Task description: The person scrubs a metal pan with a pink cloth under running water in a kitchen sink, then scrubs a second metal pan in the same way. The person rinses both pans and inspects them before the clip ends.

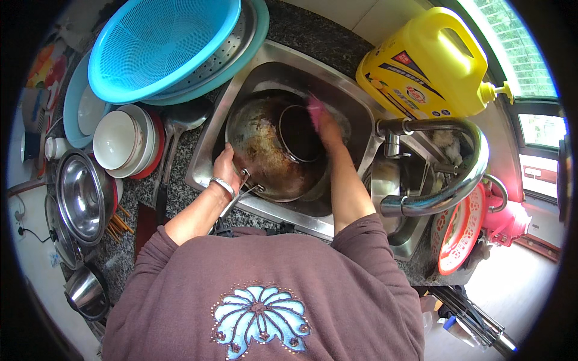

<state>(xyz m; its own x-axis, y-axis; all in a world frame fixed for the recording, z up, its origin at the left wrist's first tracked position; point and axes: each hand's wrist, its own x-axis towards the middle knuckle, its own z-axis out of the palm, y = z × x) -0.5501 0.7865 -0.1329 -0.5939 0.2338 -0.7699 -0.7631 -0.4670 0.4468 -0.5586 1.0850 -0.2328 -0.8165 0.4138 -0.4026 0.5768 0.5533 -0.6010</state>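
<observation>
A metal wok (257, 135) with brown scorch marks lies tilted in the steel sink (280, 56), its outer base towards me. My left hand (227, 171) grips the wok at its near left edge, close to the riveted metal handle (239, 192). At the wok's far right side my right hand (329, 128) is closed on a pink cloth (317, 109). The cloth is beside the dark round base; the hand is slightly blurred, and I cannot tell exactly where the cloth touches.
A chrome faucet (474, 153) arches over the right basin. A yellow detergent jug (420, 67) stands behind it. Left are a blue colander (167, 45), stacked bowls (115, 140), a ladle (189, 117), a steel basin (81, 198) and chopsticks (119, 225). A red-patterned tray (463, 230) leans at right.
</observation>
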